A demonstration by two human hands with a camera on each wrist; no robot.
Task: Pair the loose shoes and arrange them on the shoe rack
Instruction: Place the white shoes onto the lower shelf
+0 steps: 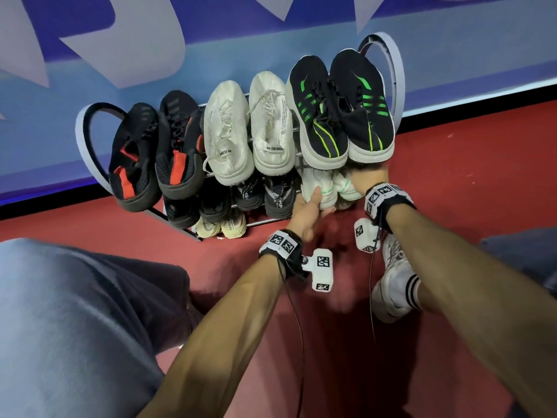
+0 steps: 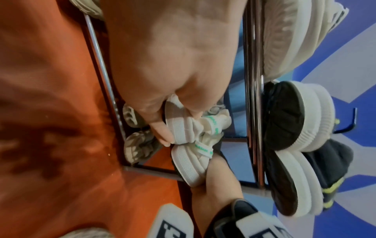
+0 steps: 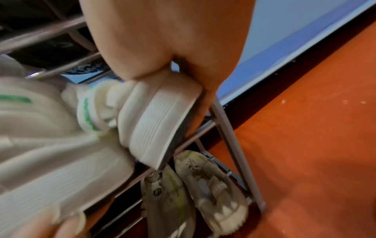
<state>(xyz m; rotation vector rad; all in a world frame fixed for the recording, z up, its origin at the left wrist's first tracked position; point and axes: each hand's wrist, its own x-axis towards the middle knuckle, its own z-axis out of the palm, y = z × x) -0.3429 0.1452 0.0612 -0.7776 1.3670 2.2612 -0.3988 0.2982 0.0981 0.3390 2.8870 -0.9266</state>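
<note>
Two white shoes with green trim sit side by side at the right end of the shoe rack's point(image 1: 265, 221) middle tier. My left hand point(image 1: 321, 203) grips the heel of the left white shoe point(image 1: 318, 185), thumb on top. My right hand point(image 1: 363, 178) grips the heel of the right white shoe point(image 1: 346, 188). The left wrist view shows the thumb point(image 2: 160, 130) pinching the left shoe's ribbed sole point(image 2: 179, 128). In the right wrist view the right shoe's heel point(image 3: 154, 122) is clamped in my right hand. Shoes on the top tier hide their toes.
The top tier carries a black-red pair point(image 1: 156, 152), a white pair point(image 1: 250, 128) and a black-green pair point(image 1: 340, 107). Black shoes point(image 1: 271, 194) fill the middle tier's left; beige shoes point(image 1: 223, 226) lie on the bottom tier. My own white sneaker point(image 1: 394, 282) rests on the red floor.
</note>
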